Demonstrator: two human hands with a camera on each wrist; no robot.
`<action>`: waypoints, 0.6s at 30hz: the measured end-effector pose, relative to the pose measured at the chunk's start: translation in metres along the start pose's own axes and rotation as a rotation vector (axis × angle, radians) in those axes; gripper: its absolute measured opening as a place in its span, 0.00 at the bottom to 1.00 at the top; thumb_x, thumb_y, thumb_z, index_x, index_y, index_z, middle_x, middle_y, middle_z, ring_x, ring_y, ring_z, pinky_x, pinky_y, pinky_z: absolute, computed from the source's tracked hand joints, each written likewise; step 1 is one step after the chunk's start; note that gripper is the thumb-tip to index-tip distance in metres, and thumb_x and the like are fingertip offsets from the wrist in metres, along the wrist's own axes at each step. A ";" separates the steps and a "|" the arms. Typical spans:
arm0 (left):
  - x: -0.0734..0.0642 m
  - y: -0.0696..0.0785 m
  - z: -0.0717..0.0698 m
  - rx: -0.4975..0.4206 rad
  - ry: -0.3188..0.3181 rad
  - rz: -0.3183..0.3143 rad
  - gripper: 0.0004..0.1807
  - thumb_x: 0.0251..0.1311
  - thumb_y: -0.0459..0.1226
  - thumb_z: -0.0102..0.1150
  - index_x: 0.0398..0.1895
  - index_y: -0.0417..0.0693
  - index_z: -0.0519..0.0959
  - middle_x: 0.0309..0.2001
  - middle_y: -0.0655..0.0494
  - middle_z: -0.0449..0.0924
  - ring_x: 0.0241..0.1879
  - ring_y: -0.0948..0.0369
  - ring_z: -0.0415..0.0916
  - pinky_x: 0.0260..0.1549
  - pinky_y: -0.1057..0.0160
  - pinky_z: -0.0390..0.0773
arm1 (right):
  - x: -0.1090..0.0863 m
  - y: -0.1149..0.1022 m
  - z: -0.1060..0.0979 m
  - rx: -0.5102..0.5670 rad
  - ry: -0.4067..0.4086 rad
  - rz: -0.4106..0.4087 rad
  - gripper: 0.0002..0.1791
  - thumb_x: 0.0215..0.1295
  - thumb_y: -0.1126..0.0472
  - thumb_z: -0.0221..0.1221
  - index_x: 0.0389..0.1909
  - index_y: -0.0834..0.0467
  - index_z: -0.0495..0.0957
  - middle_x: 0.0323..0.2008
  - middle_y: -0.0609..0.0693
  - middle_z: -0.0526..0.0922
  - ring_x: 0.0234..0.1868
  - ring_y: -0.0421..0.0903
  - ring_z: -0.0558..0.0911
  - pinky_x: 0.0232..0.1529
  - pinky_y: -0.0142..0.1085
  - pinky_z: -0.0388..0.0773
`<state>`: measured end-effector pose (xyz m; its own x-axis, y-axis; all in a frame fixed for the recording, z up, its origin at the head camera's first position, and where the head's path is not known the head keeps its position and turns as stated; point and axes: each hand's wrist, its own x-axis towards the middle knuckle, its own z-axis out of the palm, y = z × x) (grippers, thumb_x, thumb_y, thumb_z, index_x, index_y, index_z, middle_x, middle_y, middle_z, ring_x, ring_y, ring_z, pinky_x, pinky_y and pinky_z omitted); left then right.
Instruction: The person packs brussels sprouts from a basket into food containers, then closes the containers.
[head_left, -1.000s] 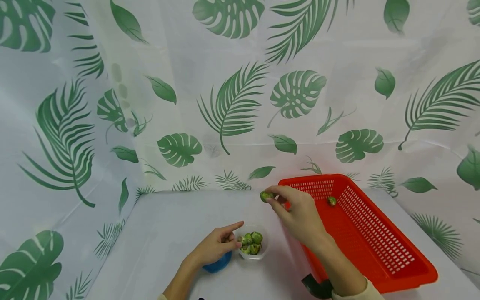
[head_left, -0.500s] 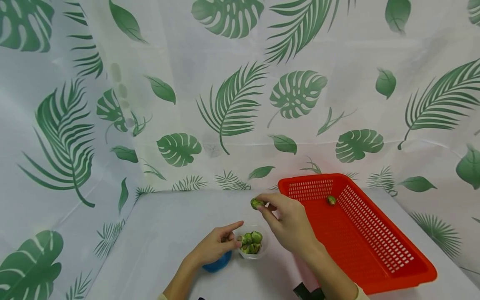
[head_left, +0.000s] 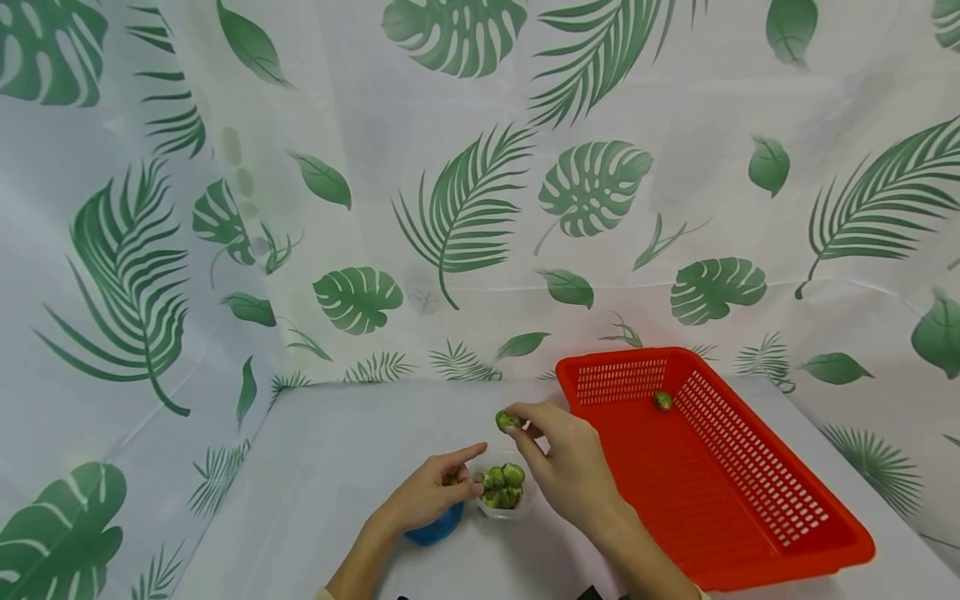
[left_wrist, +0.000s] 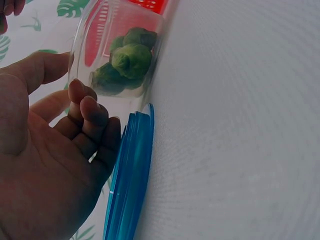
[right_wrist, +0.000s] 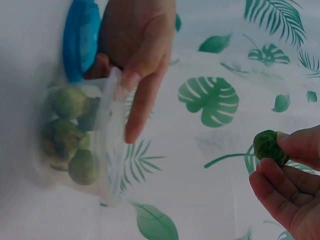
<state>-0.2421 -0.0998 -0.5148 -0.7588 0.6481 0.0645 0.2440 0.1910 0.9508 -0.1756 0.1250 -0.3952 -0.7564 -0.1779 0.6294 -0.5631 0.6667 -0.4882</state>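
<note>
My right hand (head_left: 566, 454) pinches a Brussels sprout (head_left: 508, 420) between thumb and fingertips, above and behind a clear plastic container (head_left: 506, 512). Several more Brussels sprouts (right_wrist: 65, 142) lie inside that container. At its left side, my left hand (head_left: 431, 492) holds the rim, thumb over the edge and the lower fingers curled near the outer wall (left_wrist: 82, 60). Its index finger points out straight along the back of the container. Under the left hand a blue lid (left_wrist: 131, 175) lies on the table, partly hidden by the hand in the head view.
A large red plastic basket (head_left: 757, 442) with slotted walls stands to the right. One Brussels sprout (head_left: 663, 401) lies in its far corner. The white table (head_left: 337, 450) meets a leaf-printed sheet (head_left: 472, 333) at the back and sides.
My right hand has carried its Brussels sprout left and down, from beside the basket's far left corner to above the container. The left hand, container and lid have stayed in place.
</note>
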 end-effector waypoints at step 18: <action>0.000 0.000 0.001 0.019 0.009 -0.002 0.33 0.74 0.37 0.60 0.79 0.46 0.65 0.30 0.57 0.72 0.27 0.70 0.66 0.33 0.70 0.70 | -0.015 0.013 0.022 -0.002 0.008 0.023 0.15 0.62 0.67 0.73 0.48 0.52 0.88 0.43 0.43 0.89 0.38 0.35 0.84 0.39 0.28 0.84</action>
<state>-0.2414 -0.0994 -0.5147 -0.7647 0.6410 0.0658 0.2543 0.2064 0.9449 -0.1787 0.1204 -0.4245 -0.7664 -0.1570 0.6229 -0.5452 0.6717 -0.5016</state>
